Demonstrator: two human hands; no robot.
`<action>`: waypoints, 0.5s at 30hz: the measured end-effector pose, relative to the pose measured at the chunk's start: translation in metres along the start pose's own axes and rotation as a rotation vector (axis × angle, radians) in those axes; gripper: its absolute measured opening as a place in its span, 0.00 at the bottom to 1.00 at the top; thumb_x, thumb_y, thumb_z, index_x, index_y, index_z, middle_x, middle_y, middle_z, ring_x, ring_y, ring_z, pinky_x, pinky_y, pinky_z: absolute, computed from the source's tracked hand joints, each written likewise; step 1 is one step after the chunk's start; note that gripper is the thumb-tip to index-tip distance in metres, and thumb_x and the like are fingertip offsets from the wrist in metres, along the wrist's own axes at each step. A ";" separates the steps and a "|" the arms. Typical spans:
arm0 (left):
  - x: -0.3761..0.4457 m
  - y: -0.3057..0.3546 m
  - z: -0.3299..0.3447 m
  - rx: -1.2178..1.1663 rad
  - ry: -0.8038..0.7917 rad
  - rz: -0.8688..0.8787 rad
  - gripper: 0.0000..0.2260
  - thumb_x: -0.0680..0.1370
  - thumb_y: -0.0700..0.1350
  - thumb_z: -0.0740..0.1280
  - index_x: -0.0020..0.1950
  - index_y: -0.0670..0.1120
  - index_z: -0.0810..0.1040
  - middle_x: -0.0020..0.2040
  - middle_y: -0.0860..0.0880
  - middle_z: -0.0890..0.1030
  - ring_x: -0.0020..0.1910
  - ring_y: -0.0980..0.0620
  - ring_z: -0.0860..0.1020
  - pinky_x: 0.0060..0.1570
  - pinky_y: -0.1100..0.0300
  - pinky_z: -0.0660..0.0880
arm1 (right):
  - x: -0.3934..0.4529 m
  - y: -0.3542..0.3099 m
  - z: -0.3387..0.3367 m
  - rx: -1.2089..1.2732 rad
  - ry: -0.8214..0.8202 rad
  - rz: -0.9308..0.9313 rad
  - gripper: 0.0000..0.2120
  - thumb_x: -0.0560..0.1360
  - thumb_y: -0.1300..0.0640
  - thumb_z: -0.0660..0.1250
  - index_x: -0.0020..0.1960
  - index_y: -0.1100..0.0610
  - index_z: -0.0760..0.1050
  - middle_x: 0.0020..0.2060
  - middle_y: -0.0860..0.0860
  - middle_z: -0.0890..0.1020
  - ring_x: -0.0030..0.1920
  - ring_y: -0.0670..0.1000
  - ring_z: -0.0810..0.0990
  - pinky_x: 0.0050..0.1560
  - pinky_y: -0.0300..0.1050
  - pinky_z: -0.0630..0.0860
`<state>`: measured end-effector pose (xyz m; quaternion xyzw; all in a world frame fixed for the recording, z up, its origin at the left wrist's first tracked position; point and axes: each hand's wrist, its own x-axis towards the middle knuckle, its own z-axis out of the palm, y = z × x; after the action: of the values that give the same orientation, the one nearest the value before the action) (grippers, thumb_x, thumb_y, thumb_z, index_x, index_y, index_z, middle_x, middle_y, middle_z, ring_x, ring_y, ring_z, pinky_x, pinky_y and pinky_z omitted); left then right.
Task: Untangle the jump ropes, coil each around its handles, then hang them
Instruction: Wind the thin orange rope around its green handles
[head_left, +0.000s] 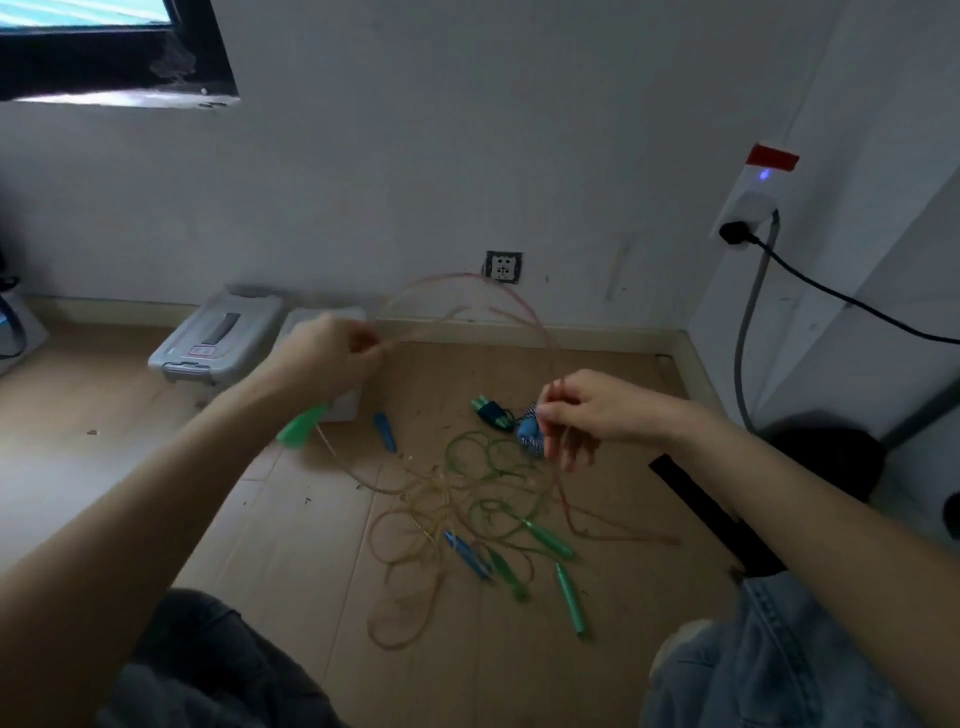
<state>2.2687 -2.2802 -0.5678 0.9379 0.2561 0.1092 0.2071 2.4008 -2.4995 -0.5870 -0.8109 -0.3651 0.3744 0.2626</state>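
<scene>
The left hand (332, 348) at ten o'clock and the right hand (587, 410) at three o'clock each pinch the pink rope (524, 306), which arcs between them, blurred. The other jump ropes (467, 499) lie tangled on the floor (130, 441) at six o'clock, seemingly with green handles (571, 597).

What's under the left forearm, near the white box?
A green handle pokes out below the left forearm, beside the white box. Its upper end and most of the box are covered.

No readable text anywhere; the label on the grey storage box (205, 340) lid is too blurred to read, and the red sticker (772, 157) on the wall unit is blank.
</scene>
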 end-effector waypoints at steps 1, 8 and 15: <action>-0.002 0.000 0.007 0.070 -0.087 -0.001 0.10 0.78 0.48 0.62 0.51 0.45 0.81 0.42 0.44 0.81 0.37 0.48 0.75 0.40 0.61 0.72 | -0.003 -0.008 -0.001 0.190 0.003 -0.087 0.11 0.80 0.60 0.55 0.41 0.60 0.71 0.36 0.57 0.81 0.32 0.50 0.81 0.30 0.37 0.76; -0.005 0.016 0.015 -0.289 -0.166 0.022 0.08 0.77 0.40 0.62 0.41 0.46 0.79 0.38 0.48 0.79 0.40 0.50 0.78 0.45 0.56 0.74 | -0.020 -0.047 -0.018 0.607 0.233 -0.428 0.13 0.81 0.59 0.54 0.43 0.61 0.73 0.33 0.54 0.82 0.33 0.51 0.81 0.33 0.40 0.78; -0.005 0.023 0.003 -1.139 -0.208 -0.254 0.08 0.78 0.44 0.61 0.39 0.48 0.70 0.23 0.55 0.66 0.19 0.59 0.63 0.27 0.65 0.64 | -0.022 -0.037 -0.028 0.486 0.351 -0.224 0.08 0.79 0.56 0.60 0.42 0.57 0.71 0.20 0.45 0.68 0.17 0.42 0.62 0.18 0.33 0.59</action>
<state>2.2755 -2.3022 -0.5607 0.6469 0.2455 0.1113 0.7133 2.3988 -2.4994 -0.5356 -0.7313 -0.3012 0.2736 0.5473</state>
